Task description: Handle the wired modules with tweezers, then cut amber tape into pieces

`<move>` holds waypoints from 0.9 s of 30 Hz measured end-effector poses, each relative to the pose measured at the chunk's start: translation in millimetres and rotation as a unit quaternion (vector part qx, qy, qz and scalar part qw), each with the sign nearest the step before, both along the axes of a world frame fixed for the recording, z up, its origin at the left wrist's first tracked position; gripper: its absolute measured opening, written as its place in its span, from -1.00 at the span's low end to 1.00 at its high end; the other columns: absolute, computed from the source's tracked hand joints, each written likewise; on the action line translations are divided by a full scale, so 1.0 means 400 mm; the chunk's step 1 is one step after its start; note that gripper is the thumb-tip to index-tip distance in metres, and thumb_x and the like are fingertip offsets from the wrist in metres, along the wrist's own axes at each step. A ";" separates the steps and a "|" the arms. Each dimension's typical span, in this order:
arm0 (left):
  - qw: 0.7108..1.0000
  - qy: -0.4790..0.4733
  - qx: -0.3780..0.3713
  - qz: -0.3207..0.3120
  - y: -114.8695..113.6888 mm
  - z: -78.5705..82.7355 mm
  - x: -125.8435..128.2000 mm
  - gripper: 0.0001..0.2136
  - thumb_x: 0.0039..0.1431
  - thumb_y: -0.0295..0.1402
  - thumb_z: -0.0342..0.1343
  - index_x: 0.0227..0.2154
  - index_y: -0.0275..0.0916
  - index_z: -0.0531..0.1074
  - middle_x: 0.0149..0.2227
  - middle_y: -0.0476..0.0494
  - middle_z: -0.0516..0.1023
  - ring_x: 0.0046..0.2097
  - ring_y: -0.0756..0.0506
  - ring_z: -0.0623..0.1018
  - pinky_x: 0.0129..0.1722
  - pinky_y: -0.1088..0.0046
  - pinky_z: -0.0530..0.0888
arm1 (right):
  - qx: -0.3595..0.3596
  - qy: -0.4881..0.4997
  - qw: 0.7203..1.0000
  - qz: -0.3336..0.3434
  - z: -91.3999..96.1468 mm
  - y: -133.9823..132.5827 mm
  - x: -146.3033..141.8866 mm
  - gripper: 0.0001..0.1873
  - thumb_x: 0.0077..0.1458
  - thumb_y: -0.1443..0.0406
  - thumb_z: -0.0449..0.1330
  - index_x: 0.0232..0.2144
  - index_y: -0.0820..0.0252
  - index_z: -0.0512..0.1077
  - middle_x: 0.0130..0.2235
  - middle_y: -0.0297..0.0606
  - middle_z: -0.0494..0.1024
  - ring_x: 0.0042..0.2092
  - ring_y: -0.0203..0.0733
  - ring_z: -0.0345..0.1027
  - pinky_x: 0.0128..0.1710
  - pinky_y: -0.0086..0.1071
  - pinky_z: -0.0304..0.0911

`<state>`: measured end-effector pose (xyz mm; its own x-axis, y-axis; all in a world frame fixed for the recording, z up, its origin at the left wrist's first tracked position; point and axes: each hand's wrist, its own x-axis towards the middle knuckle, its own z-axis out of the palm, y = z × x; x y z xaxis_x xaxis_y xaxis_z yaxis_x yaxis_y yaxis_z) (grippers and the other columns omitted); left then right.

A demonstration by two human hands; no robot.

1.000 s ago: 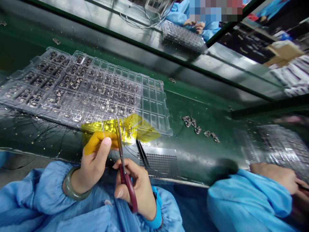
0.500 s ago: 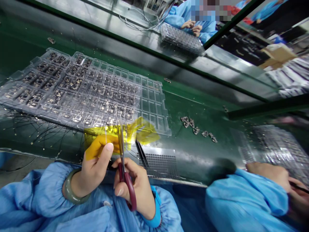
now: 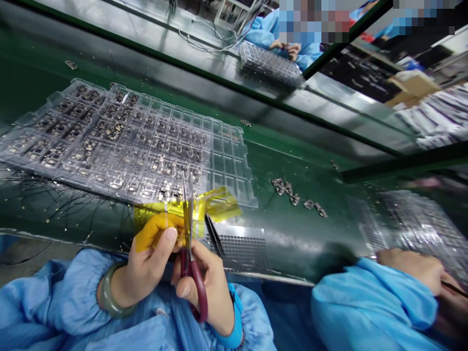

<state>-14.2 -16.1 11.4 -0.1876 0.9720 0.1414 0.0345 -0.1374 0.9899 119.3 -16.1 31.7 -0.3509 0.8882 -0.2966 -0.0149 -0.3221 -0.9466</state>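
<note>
My left hand [image 3: 151, 261] pinches a sheet of see-through yellow film [image 3: 221, 202] between thumb and fingers. Part of the film lies over the fingers and part spreads out to the right. In my right hand [image 3: 208, 282] are scissors [image 3: 197, 287] with dark red handles. Their blades point away from me, slightly apart, and cross the film beside my left fingertips. Black tweezers [image 3: 215, 235] show just beyond my right hand; whether it also touches them I cannot tell. Beyond the film, clear plastic trays [image 3: 234, 168] hold many small circuit boards [image 3: 113, 130].
Thin black wires [image 3: 84, 202] spread along the bench's left front. A perforated metal sheet [image 3: 241, 243] lies right of the tweezers. Several small parts [image 3: 280, 186] lie on the green bench [image 3: 303, 170]. A co-worker's blue sleeve [image 3: 373, 297] is at right; another person sits across.
The view has shifted slightly. My left hand and the film have moved a little right and toward me, and the scissors' blades have swung slightly right. Both hands keep their hold.
</note>
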 end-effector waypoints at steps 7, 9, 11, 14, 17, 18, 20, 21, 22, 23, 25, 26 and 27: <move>1.000 -0.014 -0.012 0.013 -0.001 -0.012 -0.003 -0.86 0.28 -0.30 0.08 -0.26 -0.16 0.54 -0.27 -0.10 0.65 -0.23 -0.08 0.61 -0.19 0.46 0.56 | 0.000 -0.002 1.000 -0.002 0.007 0.007 -0.001 -0.23 -0.36 -0.25 0.38 -0.31 0.25 0.46 -0.61 -0.43 0.35 -0.58 -0.35 0.07 -0.57 -0.44 0.03; 1.000 -0.013 -0.015 0.015 0.000 -0.010 -0.004 -0.84 0.28 -0.28 0.08 -0.30 -0.17 0.54 -0.30 -0.10 0.65 -0.27 -0.08 0.60 -0.21 0.46 0.56 | -0.015 0.004 1.000 -0.005 0.006 0.006 0.000 -0.22 -0.37 -0.23 0.40 -0.28 0.26 0.46 -0.62 -0.44 0.34 -0.58 -0.36 0.05 -0.57 -0.44 0.02; 1.000 -0.013 -0.012 0.014 0.002 -0.006 -0.003 -0.83 0.28 -0.28 0.07 -0.32 -0.18 0.54 -0.32 -0.10 0.64 -0.28 -0.08 0.60 -0.22 0.46 0.56 | -0.024 0.006 1.000 -0.006 0.005 0.005 0.001 -0.23 -0.37 -0.22 0.41 -0.30 0.27 0.45 -0.62 -0.43 0.34 -0.58 -0.37 0.06 -0.57 -0.44 0.01; 1.000 -0.009 -0.004 0.001 0.004 -0.001 -0.002 -0.83 0.30 -0.30 0.05 -0.29 -0.16 0.54 -0.31 -0.08 0.65 -0.27 -0.06 0.60 -0.22 0.49 0.55 | -0.026 0.003 1.000 -0.005 0.007 0.005 0.001 -0.24 -0.36 -0.23 0.40 -0.30 0.27 0.45 -0.61 -0.42 0.35 -0.57 -0.35 0.08 -0.57 -0.44 0.01; 1.000 -0.006 0.000 -0.012 0.004 -0.002 -0.002 -0.82 0.32 -0.33 0.02 -0.28 -0.15 0.54 -0.31 -0.06 0.64 -0.28 -0.04 0.60 -0.22 0.52 0.54 | -0.023 0.003 1.000 -0.005 0.009 0.007 -0.002 -0.22 -0.36 -0.22 0.41 -0.28 0.27 0.45 -0.62 -0.43 0.34 -0.58 -0.36 0.06 -0.58 -0.44 0.00; 1.000 -0.005 -0.001 -0.012 0.004 -0.003 -0.002 -0.82 0.32 -0.33 0.02 -0.28 -0.16 0.54 -0.32 -0.07 0.64 -0.29 -0.04 0.59 -0.23 0.52 0.54 | -0.021 0.003 1.000 -0.005 0.009 0.007 -0.002 -0.22 -0.37 -0.22 0.41 -0.28 0.28 0.45 -0.62 -0.44 0.34 -0.58 -0.37 0.06 -0.58 -0.44 0.00; 1.000 -0.006 -0.007 -0.005 0.003 -0.005 -0.003 -0.82 0.31 -0.32 0.03 -0.30 -0.17 0.54 -0.33 -0.08 0.63 -0.30 -0.05 0.59 -0.24 0.50 0.54 | -0.020 -0.002 1.000 -0.007 0.008 0.007 -0.003 -0.22 -0.37 -0.22 0.41 -0.28 0.27 0.46 -0.63 -0.44 0.34 -0.59 -0.37 0.05 -0.59 -0.45 -0.01; 1.000 -0.007 -0.010 -0.002 0.003 -0.006 -0.003 -0.82 0.31 -0.31 0.04 -0.31 -0.18 0.54 -0.34 -0.08 0.63 -0.30 -0.05 0.59 -0.24 0.49 0.54 | -0.019 -0.007 1.000 -0.007 0.007 0.007 -0.003 -0.23 -0.37 -0.22 0.41 -0.30 0.27 0.46 -0.63 -0.45 0.33 -0.59 -0.37 0.05 -0.60 -0.45 -0.01; 1.000 -0.009 -0.014 0.000 0.003 -0.006 -0.003 -0.82 0.30 -0.30 0.05 -0.31 -0.18 0.54 -0.34 -0.09 0.63 -0.30 -0.06 0.59 -0.24 0.49 0.54 | -0.019 -0.012 1.000 -0.006 0.006 0.006 -0.002 -0.24 -0.36 -0.23 0.40 -0.31 0.26 0.45 -0.63 -0.45 0.32 -0.59 -0.37 0.05 -0.60 -0.45 -0.01; 1.000 -0.011 -0.017 0.002 0.002 -0.006 -0.003 -0.82 0.30 -0.30 0.05 -0.30 -0.17 0.54 -0.33 -0.09 0.63 -0.29 -0.06 0.59 -0.24 0.48 0.54 | -0.019 -0.015 1.000 -0.006 0.005 0.006 -0.002 -0.24 -0.35 -0.24 0.39 -0.31 0.25 0.45 -0.64 -0.45 0.31 -0.59 -0.36 0.06 -0.60 -0.45 -0.01; 1.000 -0.012 -0.020 0.002 0.002 -0.007 -0.002 -0.83 0.30 -0.29 0.05 -0.29 -0.17 0.54 -0.33 -0.09 0.63 -0.28 -0.07 0.59 -0.23 0.47 0.54 | -0.018 -0.019 1.000 -0.001 0.004 0.006 -0.001 -0.23 -0.35 -0.26 0.37 -0.31 0.25 0.44 -0.64 -0.46 0.31 -0.59 -0.35 0.07 -0.59 -0.44 0.00; 1.000 -0.012 -0.021 0.002 0.001 -0.007 -0.002 -0.83 0.29 -0.29 0.06 -0.29 -0.17 0.54 -0.32 -0.10 0.64 -0.27 -0.07 0.59 -0.22 0.47 0.54 | -0.017 -0.020 1.000 -0.001 0.004 0.007 -0.001 -0.23 -0.35 -0.27 0.36 -0.31 0.24 0.44 -0.63 -0.45 0.32 -0.58 -0.35 0.08 -0.58 -0.43 0.01; 1.000 -0.011 -0.020 0.001 0.001 -0.007 -0.003 -0.83 0.29 -0.29 0.06 -0.29 -0.17 0.54 -0.32 -0.10 0.64 -0.26 -0.08 0.59 -0.21 0.47 0.54 | -0.016 -0.020 1.000 -0.001 0.005 0.008 -0.001 -0.22 -0.36 -0.28 0.36 -0.32 0.24 0.43 -0.62 -0.44 0.33 -0.58 -0.34 0.09 -0.58 -0.43 0.02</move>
<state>-15.2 -15.6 8.5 -0.1931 0.9763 0.0975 0.0128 -0.0968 0.9952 118.9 -13.1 33.6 -0.3370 0.8782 -0.3394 0.0225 -0.3529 -0.9354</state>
